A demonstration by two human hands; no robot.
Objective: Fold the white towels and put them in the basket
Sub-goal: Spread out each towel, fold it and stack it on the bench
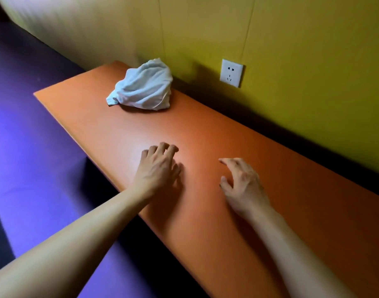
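Note:
A crumpled white towel (142,87) lies in a heap at the far left end of the long orange table (205,134), close to the wall. My left hand (157,166) hovers over the middle of the table with loosely curled fingers and holds nothing. My right hand (241,183) is beside it to the right, fingers relaxed and spread, also holding nothing. Both hands are well short of the towel. No basket is in view.
A yellow-green wall (291,50) runs along the table's far side with a white power socket (231,73) on it. Purple floor (33,147) lies to the left, beyond the table's near edge.

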